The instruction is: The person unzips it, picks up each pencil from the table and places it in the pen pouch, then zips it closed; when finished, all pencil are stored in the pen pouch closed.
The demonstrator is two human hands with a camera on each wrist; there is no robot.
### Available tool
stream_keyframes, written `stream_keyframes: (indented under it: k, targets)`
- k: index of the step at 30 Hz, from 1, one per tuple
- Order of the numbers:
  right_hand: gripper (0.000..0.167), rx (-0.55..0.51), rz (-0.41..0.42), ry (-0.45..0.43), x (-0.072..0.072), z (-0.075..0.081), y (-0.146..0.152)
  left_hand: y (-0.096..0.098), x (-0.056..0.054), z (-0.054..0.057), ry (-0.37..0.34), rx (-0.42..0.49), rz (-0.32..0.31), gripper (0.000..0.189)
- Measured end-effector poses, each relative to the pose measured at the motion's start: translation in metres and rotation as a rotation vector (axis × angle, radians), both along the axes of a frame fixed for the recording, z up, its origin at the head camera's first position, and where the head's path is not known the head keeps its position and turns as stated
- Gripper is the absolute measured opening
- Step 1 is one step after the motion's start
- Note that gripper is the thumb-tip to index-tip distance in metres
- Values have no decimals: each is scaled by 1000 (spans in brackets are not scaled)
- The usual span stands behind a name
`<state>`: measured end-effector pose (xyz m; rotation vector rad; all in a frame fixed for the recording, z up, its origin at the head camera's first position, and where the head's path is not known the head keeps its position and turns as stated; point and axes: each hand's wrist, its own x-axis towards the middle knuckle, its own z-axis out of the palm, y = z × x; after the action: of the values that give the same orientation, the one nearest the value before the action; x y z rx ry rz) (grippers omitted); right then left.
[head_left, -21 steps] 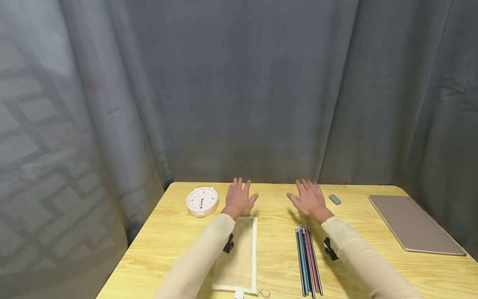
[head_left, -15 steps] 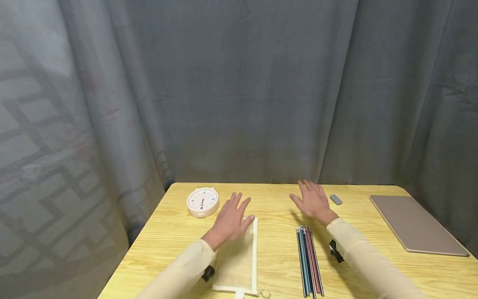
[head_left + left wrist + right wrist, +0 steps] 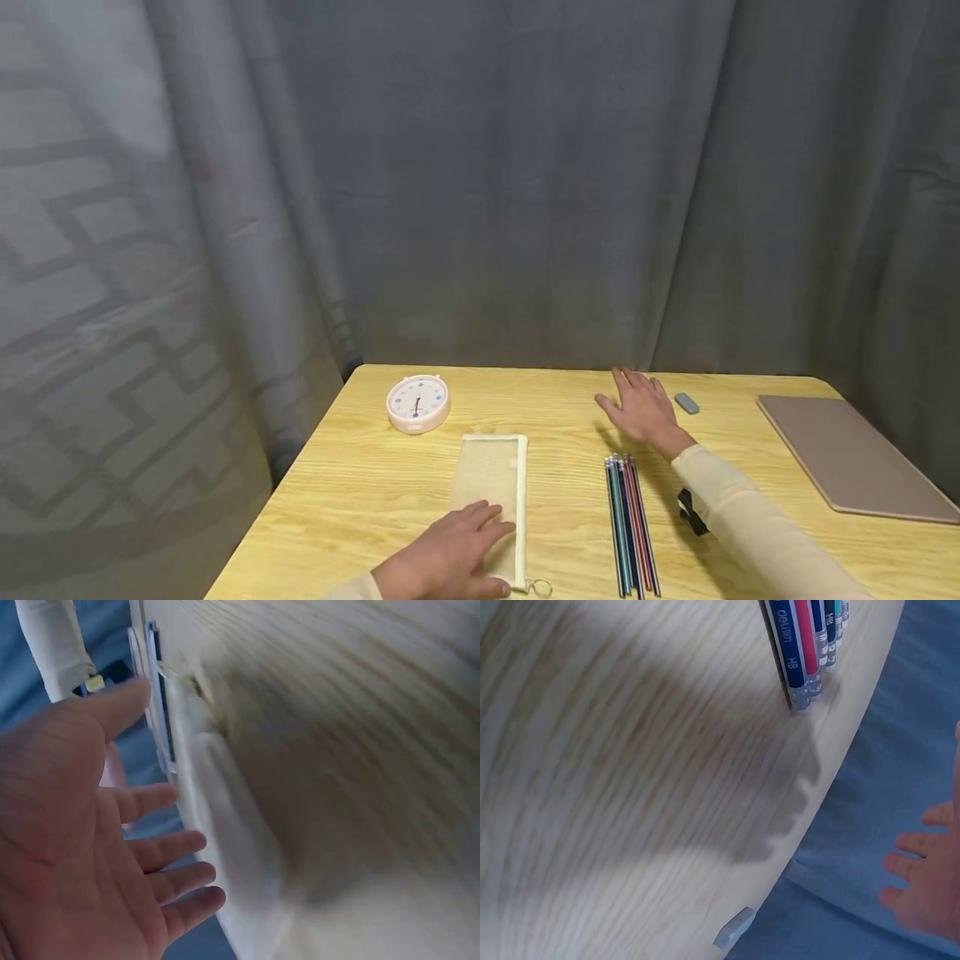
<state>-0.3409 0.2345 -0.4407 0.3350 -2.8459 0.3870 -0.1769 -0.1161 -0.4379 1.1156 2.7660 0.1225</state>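
My left hand (image 3: pixel 453 554) is over the lower half of a cream mesh zip pouch (image 3: pixel 487 467) lying flat on the table, fingers loosely extended. In the left wrist view, the open palm (image 3: pixel 82 840) faces the camera and the fingertips overlap the edge of the pouch (image 3: pixel 232 840). My right hand (image 3: pixel 641 408) hovers, fingers spread, beyond the top ends of a bundle of pencils (image 3: pixel 632 525). Its shadow falls on the wood beside the pencils (image 3: pixel 787 645) in the right wrist view. Nothing is in either hand.
A white round clock (image 3: pixel 418 403) sits at the back left of the wooden table (image 3: pixel 375 500). Right of my right hand lies a small grey-blue block (image 3: pixel 686 403). A flat taupe notebook-like board (image 3: pixel 855 454) is at the far right. Grey curtains (image 3: pixel 495 183) hang behind.
My left hand has drawn back toward me from beyond the pouch to its lower half. The right hand stays near its place, and the head view has shifted slightly.
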Motion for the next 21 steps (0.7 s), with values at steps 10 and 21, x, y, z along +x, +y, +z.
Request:
stream_keyframes:
  k: [10,21]
  targets:
    - [73,-12,23,19,3,-2,-1,-5,-8,-17,147,2,-124,63]
    - [58,-191,205,-14,31,18,-42,1,-10,-21,342,119,-298,18]
